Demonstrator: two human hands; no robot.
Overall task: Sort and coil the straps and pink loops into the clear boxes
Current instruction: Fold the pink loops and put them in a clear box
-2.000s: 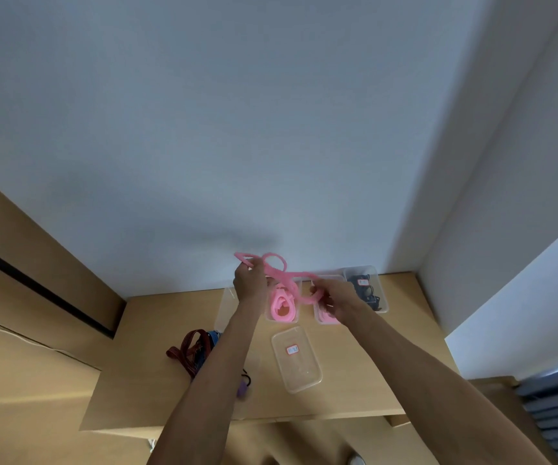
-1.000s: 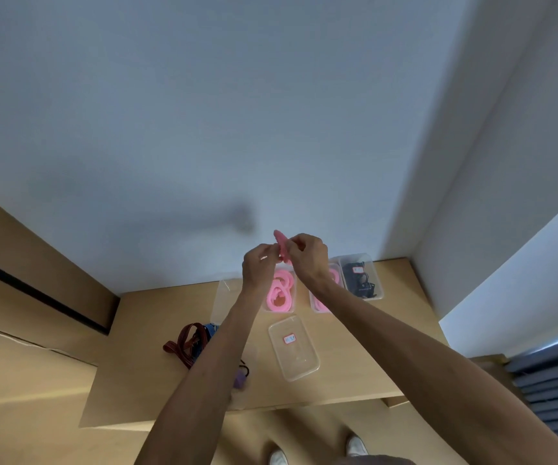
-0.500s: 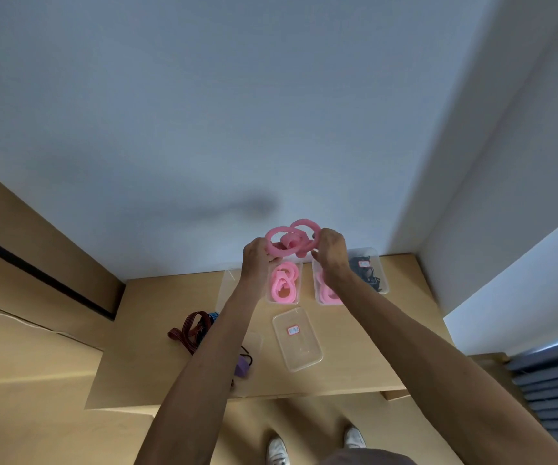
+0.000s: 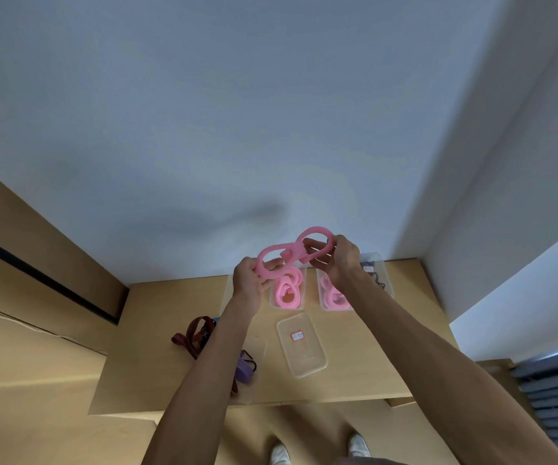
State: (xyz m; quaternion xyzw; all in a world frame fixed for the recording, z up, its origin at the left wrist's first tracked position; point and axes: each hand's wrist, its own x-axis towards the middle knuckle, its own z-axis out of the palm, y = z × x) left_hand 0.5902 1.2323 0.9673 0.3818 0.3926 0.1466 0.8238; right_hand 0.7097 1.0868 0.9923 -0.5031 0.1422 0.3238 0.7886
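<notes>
my left hand and right hand both pinch pink loop, figure-eight, raised above far clear boxes.

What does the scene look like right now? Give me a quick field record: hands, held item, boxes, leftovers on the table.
left hand: grips left lobe of held pink loop
right hand: grips its right lobe
held pink loop: figure-eight shape, raised above the boxes
left pink box: holds coiled pink loops
right pink box: holds pink loops
far-right box: dark straps
near box: red label, no contents visible
maroon strap: loose on table
</notes>
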